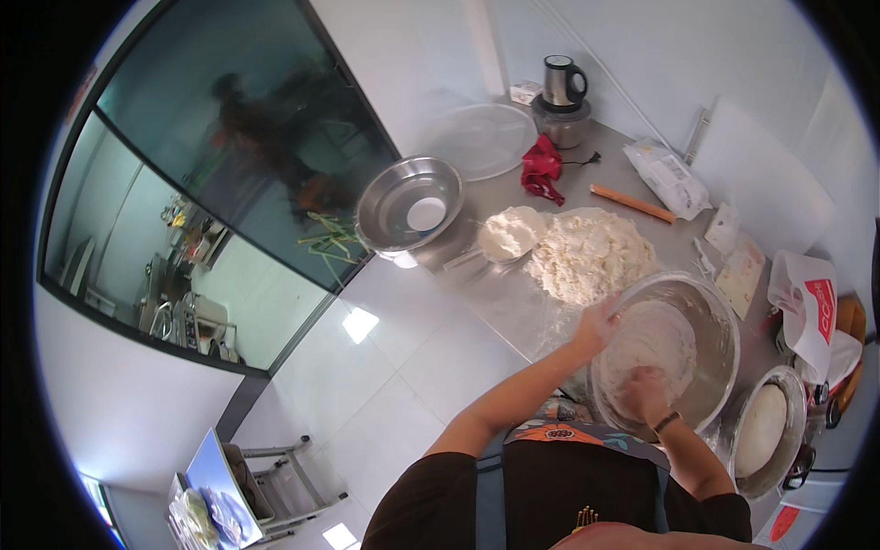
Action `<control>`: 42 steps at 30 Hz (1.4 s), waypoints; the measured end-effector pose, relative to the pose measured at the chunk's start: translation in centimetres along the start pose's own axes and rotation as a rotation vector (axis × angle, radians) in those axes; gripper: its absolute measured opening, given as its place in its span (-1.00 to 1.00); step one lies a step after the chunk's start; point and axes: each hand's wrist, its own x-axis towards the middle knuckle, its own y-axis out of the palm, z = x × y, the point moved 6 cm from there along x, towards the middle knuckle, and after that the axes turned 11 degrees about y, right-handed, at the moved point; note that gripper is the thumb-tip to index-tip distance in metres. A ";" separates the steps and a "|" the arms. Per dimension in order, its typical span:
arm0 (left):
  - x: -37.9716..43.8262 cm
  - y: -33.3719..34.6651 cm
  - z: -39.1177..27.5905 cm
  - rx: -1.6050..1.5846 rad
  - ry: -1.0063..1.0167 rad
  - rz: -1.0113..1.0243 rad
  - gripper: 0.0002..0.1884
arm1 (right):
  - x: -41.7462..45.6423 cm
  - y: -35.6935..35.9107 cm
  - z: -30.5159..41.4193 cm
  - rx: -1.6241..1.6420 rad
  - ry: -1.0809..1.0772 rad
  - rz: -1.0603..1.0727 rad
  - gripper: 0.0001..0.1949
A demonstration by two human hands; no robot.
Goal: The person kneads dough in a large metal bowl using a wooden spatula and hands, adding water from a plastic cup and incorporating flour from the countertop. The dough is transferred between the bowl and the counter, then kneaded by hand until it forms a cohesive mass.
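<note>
My left hand (pixel 597 328) grips the near-left rim of a large steel bowl (pixel 723 350), which is tilted towards me. Inside the bowl, my right hand (pixel 645 393) rests on or just above a whitish floury layer (pixel 663 344); it is blurred, and whether its fingers hold anything does not show. Beyond the bowl a heap of shaggy dough or damp flour (pixel 591 251) lies on the steel table (pixel 481 292). Left of the heap, touching it, is a scoop full of flour (pixel 509 234) with its handle pointing left.
A steel basin of water (pixel 411 203) with a white round thing floating or lying in it stands at the table's left corner. Right of me is a bowl with a smooth dough lump (pixel 761 430). Farther back are a wooden rolling pin (pixel 632 203), a red cloth (pixel 542 168) and a blender (pixel 564 93).
</note>
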 end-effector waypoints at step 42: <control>9.3 -39.4 26.7 0.937 -0.581 0.067 -0.72 | 0.6 -1.7 0.3 0.366 0.551 0.389 -0.32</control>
